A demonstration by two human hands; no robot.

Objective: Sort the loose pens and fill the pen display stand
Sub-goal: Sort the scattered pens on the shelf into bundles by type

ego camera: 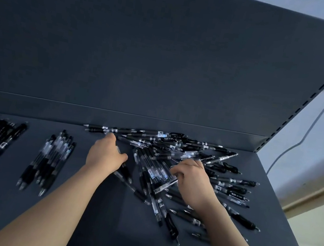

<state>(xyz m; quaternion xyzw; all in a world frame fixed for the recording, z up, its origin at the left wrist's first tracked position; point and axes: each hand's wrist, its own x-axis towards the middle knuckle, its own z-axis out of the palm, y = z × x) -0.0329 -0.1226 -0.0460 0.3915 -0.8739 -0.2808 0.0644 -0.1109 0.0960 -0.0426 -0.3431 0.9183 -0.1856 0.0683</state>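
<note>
Partly sorted: left of the tangled heap of loose black and clear plastic pens (181,169) on the dark grey metal shelf (82,206), two tidy rows (48,157), left hand (105,154) reaching in with uncurled fingers, right hand (192,181) pinching a clear pen (164,186), stand unseen.

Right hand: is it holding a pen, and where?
The right hand seems to pinch a clear-barrelled pen near its upper end, fingers curled over it; motion blur leaves this unsure.
</note>
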